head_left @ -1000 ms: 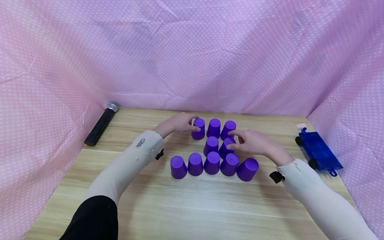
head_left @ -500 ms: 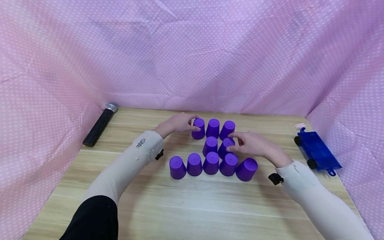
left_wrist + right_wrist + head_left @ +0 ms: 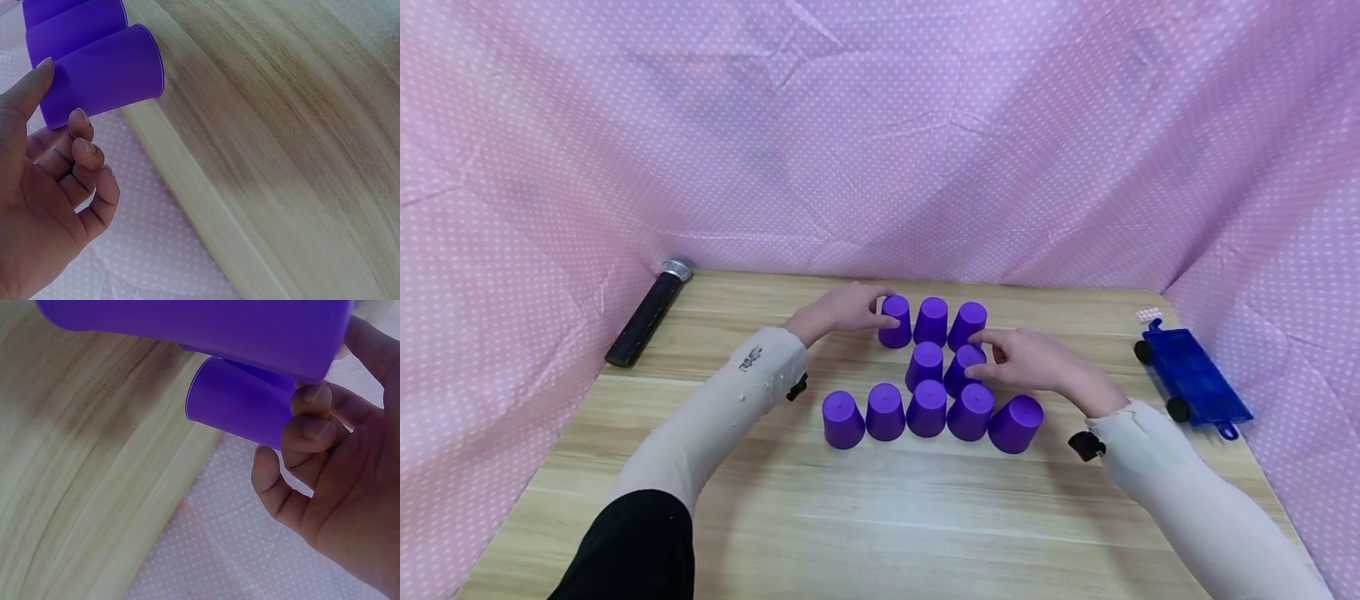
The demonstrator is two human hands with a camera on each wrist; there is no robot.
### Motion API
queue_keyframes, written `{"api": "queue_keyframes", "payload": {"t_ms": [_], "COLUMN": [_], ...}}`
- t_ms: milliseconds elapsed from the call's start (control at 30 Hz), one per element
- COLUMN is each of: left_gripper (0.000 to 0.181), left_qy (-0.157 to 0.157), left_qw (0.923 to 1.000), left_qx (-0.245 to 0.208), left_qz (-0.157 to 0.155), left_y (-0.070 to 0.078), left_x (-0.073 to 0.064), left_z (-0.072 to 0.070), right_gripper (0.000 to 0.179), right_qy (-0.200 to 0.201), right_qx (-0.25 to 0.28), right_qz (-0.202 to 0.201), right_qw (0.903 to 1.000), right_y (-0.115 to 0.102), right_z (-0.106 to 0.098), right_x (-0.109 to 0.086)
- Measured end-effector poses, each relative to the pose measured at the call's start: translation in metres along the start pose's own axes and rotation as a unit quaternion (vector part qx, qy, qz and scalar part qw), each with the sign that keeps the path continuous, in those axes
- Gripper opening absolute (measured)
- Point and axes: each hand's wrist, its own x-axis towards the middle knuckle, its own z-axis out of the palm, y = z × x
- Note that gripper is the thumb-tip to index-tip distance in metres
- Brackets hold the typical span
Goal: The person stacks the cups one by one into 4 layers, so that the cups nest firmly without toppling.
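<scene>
Purple upside-down cups stand in three rows on the wooden table. My left hand (image 3: 850, 308) holds the back row's left cup (image 3: 892, 312), thumb on its near side. The left wrist view shows my thumb (image 3: 37, 87) against that cup (image 3: 106, 78), the other fingers curled below. My right hand (image 3: 1033, 358) grips the right cup of the middle row (image 3: 961, 367) between thumb and index finger. In the right wrist view, a large near cup (image 3: 206, 331) hides my thumb tip; another cup (image 3: 237, 403) lies beyond the curled fingers (image 3: 306, 431).
A front row of several purple cups (image 3: 927, 408) stands closer to me. A black microphone (image 3: 647, 317) lies at the table's left edge. On the right are a blue wheeled toy cart (image 3: 1195, 375) and a small pink-and-white sheet (image 3: 1148, 314). Pink dotted cloth (image 3: 880, 167) surrounds the table.
My right hand has shifted very slightly toward me at its cup. My left hand stays at its cup. The whole view has drifted slightly.
</scene>
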Motion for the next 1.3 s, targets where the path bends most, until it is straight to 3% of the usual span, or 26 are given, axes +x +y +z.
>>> {"api": "queue_keyframes", "payload": {"t_ms": [600,1000,1300], "left_gripper": [0.066,0.074,0.066], "left_qy": [0.005,0.003,0.053], "left_qw": [1.0000,0.9999,0.9979], "left_qx": [0.004,-0.010,-0.029], "left_qz": [0.008,0.005,0.023], "left_y": [-0.001,-0.003,0.001], "left_x": [0.001,-0.006,-0.022], "left_z": [0.002,-0.002,-0.016], "right_gripper": [0.059,0.060,0.060], "right_qy": [-0.002,-0.011,-0.015], "right_qx": [0.004,0.009,0.023], "right_qz": [-0.003,-0.005,0.005], "right_qw": [1.0000,0.9999,0.9996], "right_y": [0.003,0.002,0.001], "right_z": [0.003,0.004,0.004], "right_x": [0.002,0.004,0.005]}}
